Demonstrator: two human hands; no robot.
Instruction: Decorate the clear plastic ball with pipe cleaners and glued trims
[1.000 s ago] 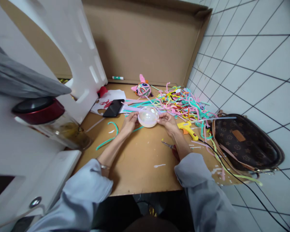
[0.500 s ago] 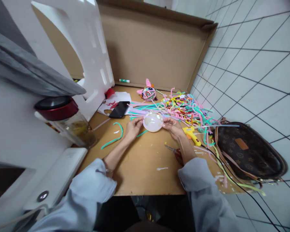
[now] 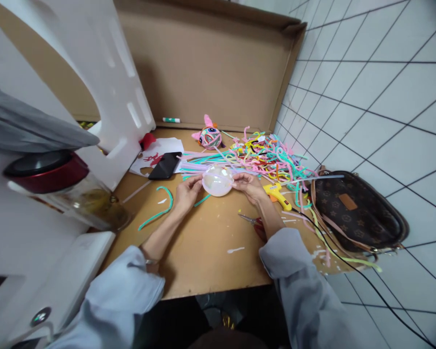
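Clear, shiny round plastic ball (image 3: pixel 218 181) held up over brown cardboard-like counter (image 3: pixel 203 264), centre. Left hand (image 3: pixel 187 195) grip clamped on its left edge, right hand (image 3: pixel 250 188) grip on its right. Yellow plastic glue gun (image 3: pixel 278 195) just beside right hand.

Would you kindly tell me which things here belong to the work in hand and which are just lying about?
Seem part of the work: the translucent ball between the left hand and right hand, fuzzy stems, yellow glue gun, scissors.

Seem just lying about: phone, handbag, bottle, perhaps the marker.
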